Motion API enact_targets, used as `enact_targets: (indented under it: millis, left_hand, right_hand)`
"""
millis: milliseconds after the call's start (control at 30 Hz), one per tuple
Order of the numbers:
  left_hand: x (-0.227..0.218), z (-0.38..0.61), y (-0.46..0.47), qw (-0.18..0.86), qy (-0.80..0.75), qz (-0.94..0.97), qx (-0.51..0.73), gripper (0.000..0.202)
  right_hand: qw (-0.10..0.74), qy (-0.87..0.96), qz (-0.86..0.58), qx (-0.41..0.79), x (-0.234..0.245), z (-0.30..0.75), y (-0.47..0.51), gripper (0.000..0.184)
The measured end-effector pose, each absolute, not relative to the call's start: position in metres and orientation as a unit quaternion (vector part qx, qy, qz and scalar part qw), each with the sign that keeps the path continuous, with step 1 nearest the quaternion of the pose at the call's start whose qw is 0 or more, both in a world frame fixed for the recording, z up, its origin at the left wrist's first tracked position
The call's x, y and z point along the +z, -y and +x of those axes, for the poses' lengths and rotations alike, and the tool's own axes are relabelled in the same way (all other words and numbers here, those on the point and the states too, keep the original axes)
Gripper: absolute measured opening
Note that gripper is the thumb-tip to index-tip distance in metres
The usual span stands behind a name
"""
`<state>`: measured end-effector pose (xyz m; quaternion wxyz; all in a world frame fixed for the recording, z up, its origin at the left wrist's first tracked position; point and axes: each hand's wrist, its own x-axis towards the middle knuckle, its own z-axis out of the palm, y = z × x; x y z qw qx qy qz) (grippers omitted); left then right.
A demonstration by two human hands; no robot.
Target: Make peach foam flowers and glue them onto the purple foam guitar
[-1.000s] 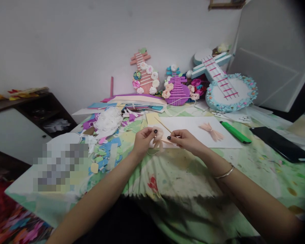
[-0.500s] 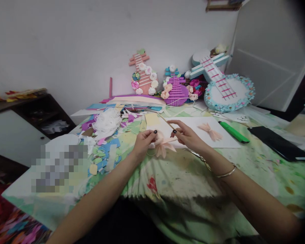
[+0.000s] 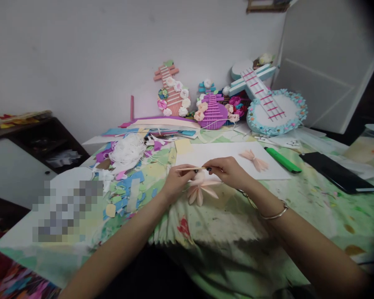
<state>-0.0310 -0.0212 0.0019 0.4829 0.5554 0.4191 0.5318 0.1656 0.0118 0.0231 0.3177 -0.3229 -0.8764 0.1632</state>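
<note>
My left hand [image 3: 180,182] is closed in a pinch at the top of a pale pink paper flower [image 3: 201,193], whose pointed petals fan out below the fingers. Held level across the top of the flower is a thin wooden stick [image 3: 189,168]. Its right end is between the thumb and fingers of my right hand [image 3: 227,171], and its left part passes over my left fingers. Where stick and flower meet is partly hidden by the fingertips. Beyond my right hand, a second pink paper piece [image 3: 254,160], pinched at its middle, lies on a white sheet [image 3: 212,150].
A green cutter-like tool [image 3: 283,160] and a black phone-like slab [image 3: 336,172] lie to the right. White string [image 3: 127,150] and paper scraps [image 3: 134,187] cover the left side. Decorated paper lutes, one with a light blue flowered rim [image 3: 276,110], lean on the wall.
The stick has swung from a slant to level and now lies across the top of the flower. My right hand has come lower and closer to my left, and the petals hang lower.
</note>
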Motion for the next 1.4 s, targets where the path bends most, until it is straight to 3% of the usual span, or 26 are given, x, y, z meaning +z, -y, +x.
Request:
enact_targets:
  millis: [300, 533, 733, 967, 1400]
  left_hand:
    - [0.0038, -0.0323, 0.0223, 0.474, -0.44, 0.542, 0.536, 0.02]
    - [0.0068, -0.0303, 0.0243, 0.481, -0.429, 0.544, 0.536, 0.015]
    - [0.0021, -0.0308, 0.0218, 0.481, -0.414, 0.548, 0.545, 0.017]
    - [0.0076, -0.0311, 0.0246, 0.47, -0.444, 0.556, 0.521, 0.016]
    - [0.0055, -0.0328, 0.0246, 0.472, -0.429, 0.586, 0.5, 0.027]
  right_hand:
    - [0.285, 0.875, -0.378, 0.105, 0.0271, 0.1702, -0.0112, 0.023]
    - [0.252, 0.873, -0.414, 0.063, 0.0269, 0.1692, -0.011, 0.036]
    - [0.284, 0.885, -0.353, 0.104, 0.0227, 0.1678, -0.0133, 0.021]
    - [0.308, 0.88, -0.332, 0.143, 0.0214, 0.1694, -0.0133, 0.036]
    - [0.286, 0.879, -0.352, 0.145, 0.0247, 0.1681, -0.0061, 0.035]
